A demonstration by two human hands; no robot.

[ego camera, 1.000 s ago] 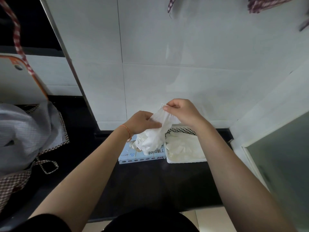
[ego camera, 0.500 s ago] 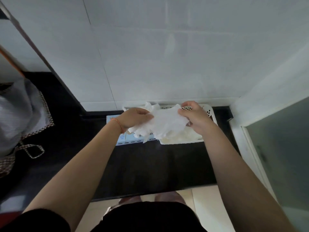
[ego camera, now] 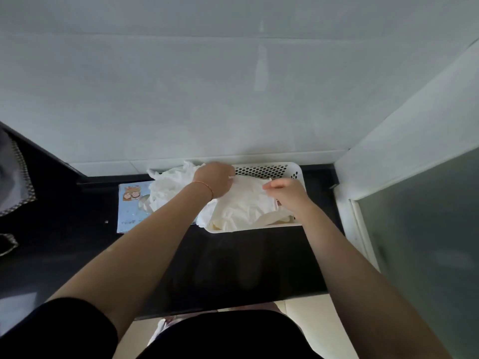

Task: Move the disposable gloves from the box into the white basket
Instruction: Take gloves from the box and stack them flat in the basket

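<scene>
A white perforated basket [ego camera: 267, 169] stands on the black counter against the tiled wall. To its left lies the light blue glove box [ego camera: 129, 206], with a crumpled heap of white gloves [ego camera: 168, 185] spilling from its top. My left hand [ego camera: 216, 178] and my right hand [ego camera: 285, 191] both pinch a bunch of thin white disposable gloves [ego camera: 243, 203] and hold it low over the basket. More gloves lie in the basket beneath it. My left forearm hides the box's right end.
The black counter [ego camera: 233, 268] runs left to right, its front edge near my body. A white wall and a frosted glass panel [ego camera: 427, 229] close off the right side. A grey cloth with checked trim [ego camera: 15, 185] lies at the far left.
Both hands moved right and down with the gloves, from above the box to over the basket. The camera tilted further downward.
</scene>
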